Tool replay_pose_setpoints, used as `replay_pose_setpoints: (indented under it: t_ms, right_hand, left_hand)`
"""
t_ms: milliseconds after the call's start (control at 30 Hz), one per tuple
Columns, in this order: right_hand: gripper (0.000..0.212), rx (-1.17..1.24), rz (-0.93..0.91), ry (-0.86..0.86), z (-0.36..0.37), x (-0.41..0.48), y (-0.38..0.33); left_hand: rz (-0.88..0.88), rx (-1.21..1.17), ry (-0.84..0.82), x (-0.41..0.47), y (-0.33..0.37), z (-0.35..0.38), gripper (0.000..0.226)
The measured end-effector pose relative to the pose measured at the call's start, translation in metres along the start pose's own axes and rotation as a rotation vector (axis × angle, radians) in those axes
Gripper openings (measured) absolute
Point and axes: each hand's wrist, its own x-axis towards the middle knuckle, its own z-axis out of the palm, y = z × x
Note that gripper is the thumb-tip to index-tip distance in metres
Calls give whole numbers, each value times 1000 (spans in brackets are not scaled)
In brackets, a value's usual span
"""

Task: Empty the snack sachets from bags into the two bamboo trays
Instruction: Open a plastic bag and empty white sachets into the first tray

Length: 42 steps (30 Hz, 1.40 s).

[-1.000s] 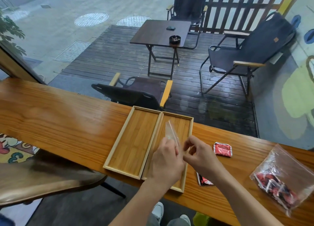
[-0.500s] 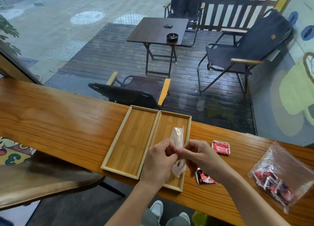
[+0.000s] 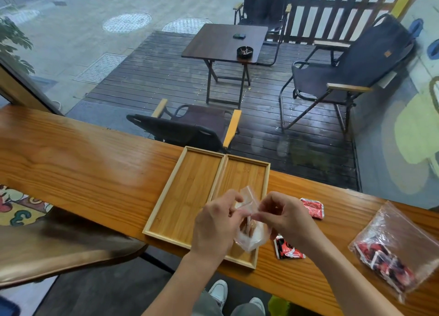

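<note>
Two bamboo trays lie side by side on the wooden counter, the left tray (image 3: 190,189) and the right tray (image 3: 247,175), both bare inside. Over the near end of the right tray my left hand (image 3: 213,223) and my right hand (image 3: 285,218) both pinch the top of a small clear plastic bag (image 3: 249,235), which hangs down between them. Its contents are hard to make out. Two red snack sachets lie loose on the counter: one (image 3: 313,207) beyond my right hand, one (image 3: 287,249) under my right wrist.
A second clear bag (image 3: 392,251) holding several red sachets rests at the counter's right end. The counter (image 3: 83,168) runs along a window; outside stand folding chairs and a small table. A wooden stool seat (image 3: 59,244) sits below left.
The bag, held upright and flat a second ago, now hangs lower between my hands, which have drawn slightly nearer and gripped its top edge.
</note>
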Motion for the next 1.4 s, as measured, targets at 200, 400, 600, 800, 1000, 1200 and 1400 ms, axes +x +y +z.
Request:
replay_pose_setpoints:
  t_ms: [200, 400, 600, 800, 1000, 1200, 1400]
  right_hand:
    - [31, -77, -100, 219, -3, 0, 3]
    - [37, -60, -84, 254, 10, -1, 3]
    - [40, 30, -45, 244, 7, 0, -4]
    - [17, -22, -101, 251, 5, 3, -7]
    - [36, -238, -220, -88, -9, 2, -3]
    - [11, -526, -248, -246, -25, 11, -9]
    - [6, -355, -322, -173, -30, 16, -10]
  left_hand:
    - [-24, -3, 105, 4, -8, -3, 20]
    - [-124, 65, 102, 1, 1, -2, 24]
    - [-97, 212, -41, -22, 40, -26, 64]
    - [-76, 436, -296, -36, 41, -11, 50]
    - [108, 331, -204, -32, 16, -24, 20]
    - [322, 398, -199, -19, -1, -44, 25]
    - [223, 327, -110, -8, -16, -64, 13]
